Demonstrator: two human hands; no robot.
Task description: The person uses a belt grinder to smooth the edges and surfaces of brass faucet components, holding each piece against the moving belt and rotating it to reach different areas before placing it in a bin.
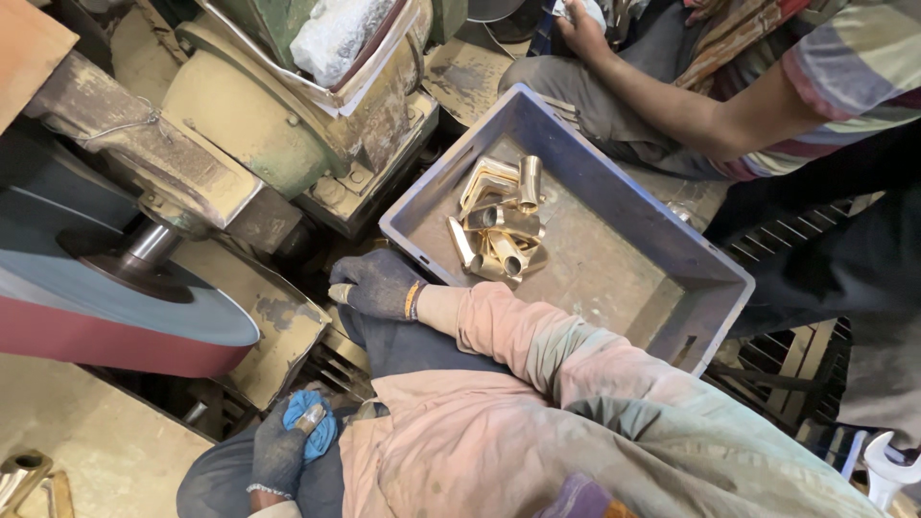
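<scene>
Loosely, brass fittings (499,230) at mixed angles

A single head-worn camera looks steeply down from above the person's own lap, close enough that the dusty pink sleeve (537,355) fills the lower centre. The grinding wheel (106,307) lies at the left edge, the blue plastic crate (662,240) sits centre right, and a co-worker's arm (691,105) enters from the upper right. No second view overlaps it.
</scene>
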